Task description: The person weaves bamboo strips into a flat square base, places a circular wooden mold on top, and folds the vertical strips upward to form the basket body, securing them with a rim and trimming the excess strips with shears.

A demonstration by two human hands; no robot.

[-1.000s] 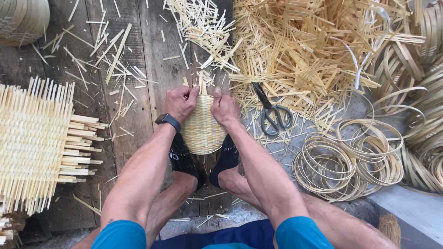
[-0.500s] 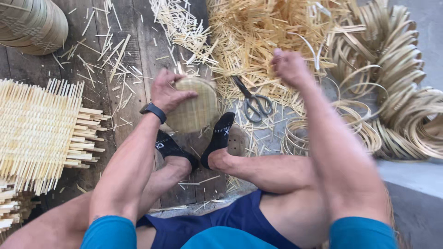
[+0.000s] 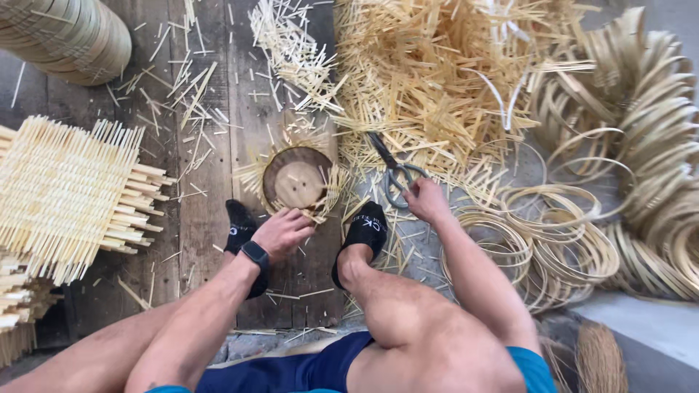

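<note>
I see the plank floor [image 3: 204,182] strewn with bamboo slivers [image 3: 437,80], 1 woven mat [image 3: 65,193] at far left and coiled hoops [image 3: 553,247] at right. The small round basket [image 3: 295,178] stands mouth-up between the 2 socked feet, just ahead of the left hand [image 3: 282,231], whose curled fingers touch its near rim without clasping it. The right hand [image 3: 428,201] closes on the handles of the scissors [image 3: 393,171], blades pointing away and up-left.
</note>
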